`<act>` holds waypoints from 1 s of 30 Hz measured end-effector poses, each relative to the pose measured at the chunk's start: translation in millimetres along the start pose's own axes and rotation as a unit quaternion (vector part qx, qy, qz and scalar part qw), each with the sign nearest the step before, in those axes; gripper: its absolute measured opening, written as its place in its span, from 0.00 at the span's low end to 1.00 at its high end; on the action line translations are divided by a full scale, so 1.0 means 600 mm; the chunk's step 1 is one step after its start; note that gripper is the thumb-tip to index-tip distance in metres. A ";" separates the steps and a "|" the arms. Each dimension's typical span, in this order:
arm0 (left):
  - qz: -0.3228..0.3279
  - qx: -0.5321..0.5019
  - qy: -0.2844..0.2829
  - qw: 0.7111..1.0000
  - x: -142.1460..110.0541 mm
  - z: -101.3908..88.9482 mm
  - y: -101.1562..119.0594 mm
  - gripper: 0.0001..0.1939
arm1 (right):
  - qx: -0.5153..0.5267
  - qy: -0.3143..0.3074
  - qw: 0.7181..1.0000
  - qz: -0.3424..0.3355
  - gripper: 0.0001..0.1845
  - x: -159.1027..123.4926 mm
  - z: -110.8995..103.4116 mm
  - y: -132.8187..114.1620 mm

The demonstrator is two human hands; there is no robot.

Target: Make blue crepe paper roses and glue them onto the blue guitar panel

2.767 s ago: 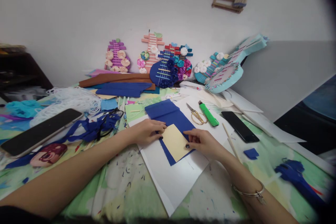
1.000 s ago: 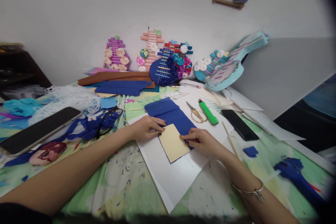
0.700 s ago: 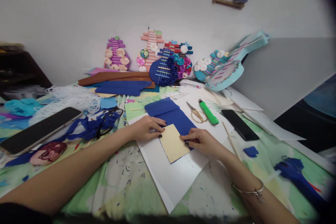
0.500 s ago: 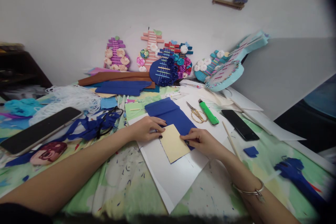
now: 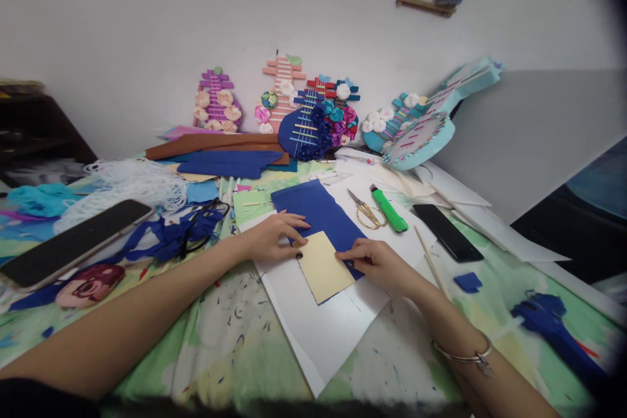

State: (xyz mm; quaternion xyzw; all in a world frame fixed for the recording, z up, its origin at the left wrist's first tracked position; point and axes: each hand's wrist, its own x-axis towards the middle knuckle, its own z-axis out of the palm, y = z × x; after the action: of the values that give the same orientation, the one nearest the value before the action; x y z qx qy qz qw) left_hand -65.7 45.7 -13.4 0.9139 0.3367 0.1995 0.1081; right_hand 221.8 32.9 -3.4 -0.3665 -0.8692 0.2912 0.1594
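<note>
Spreading further up the blue sheet than a moment ago, my left hand is half open, fingertips pressing, thumb at the cream card, nothing gripped. My right hand is loosely curled, forefinger on the card's right edge; whether it pinches the blue, I can't tell. The card lies over the blue's near end, on white paper. It looks light and fairly stiff, best held by its edges; the blue seems thin, soft, easily creased (and probably slippery). Scissors and a green cutter sit beyond my right hand, blocking neither.
</note>
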 end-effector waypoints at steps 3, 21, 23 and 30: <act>-0.002 0.001 -0.008 1.000 0.000 -0.001 -0.001 0.12 | 0.000 0.001 1.000 0.010 0.20 0.001 0.000 0.000; -0.004 0.002 -0.030 1.000 0.001 -0.004 -0.006 0.13 | 0.001 0.003 1.000 0.015 0.20 0.001 0.001 0.005; -0.002 0.000 -0.029 1.000 0.001 -0.003 -0.008 0.13 | 0.000 0.003 1.000 0.013 0.20 0.002 0.001 0.006; 0.008 -0.004 -0.022 1.000 0.000 -0.001 -0.012 0.13 | 0.001 0.001 1.000 0.017 0.22 0.001 -0.002 0.000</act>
State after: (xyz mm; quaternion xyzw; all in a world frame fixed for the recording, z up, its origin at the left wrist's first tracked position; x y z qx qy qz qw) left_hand -70.1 51.2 -15.2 0.9203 0.3261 0.1812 0.1180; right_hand 221.9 33.8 -2.8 -0.3816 -0.8622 0.2948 0.1554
